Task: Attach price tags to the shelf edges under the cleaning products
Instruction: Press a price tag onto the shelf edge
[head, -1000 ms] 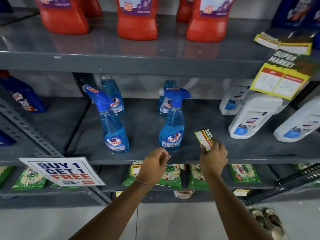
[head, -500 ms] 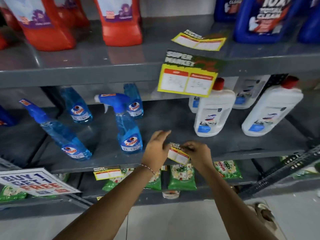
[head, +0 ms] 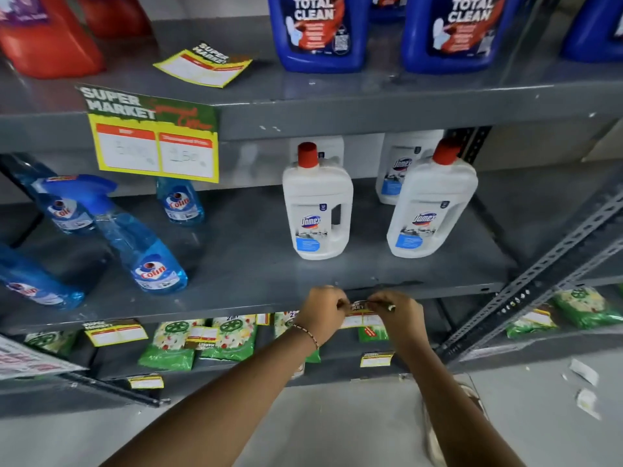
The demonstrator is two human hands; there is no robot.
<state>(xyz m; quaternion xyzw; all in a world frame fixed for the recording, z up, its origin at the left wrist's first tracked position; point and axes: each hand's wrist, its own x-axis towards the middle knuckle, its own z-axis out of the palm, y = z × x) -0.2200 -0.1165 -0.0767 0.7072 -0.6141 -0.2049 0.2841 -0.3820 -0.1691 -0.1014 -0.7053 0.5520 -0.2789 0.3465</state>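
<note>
Head view: a small price tag (head: 360,319) is being held against the front edge of the middle shelf (head: 215,306), just below and in front of the near white Domex bottle (head: 317,210). The tag's upper corners are pinched between the left hand (head: 325,313) on its left side and the right hand (head: 399,318) on its right, both sets of fingers closed on the top strip, while the yellow and white lower part hangs below the edge. Whether the strip is already stuck to the metal cannot be told, since it is covered by the fingers.

The step in hand is judged to be the fixing of this tag under the white bottles. A second Domex bottle (head: 433,200) stands further right on the same shelf, and blue Colin spray bottles (head: 148,251) stand to the left, where a smaller tag (head: 116,332) is already seen hanging from the same edge. A large yellow offer card (head: 153,143) hangs from the upper shelf.

The next move is expected to call for the top strip to be pressed flat along the edge, kept level, and then released one hand at a time so that the tag is not pulled askew.
</note>
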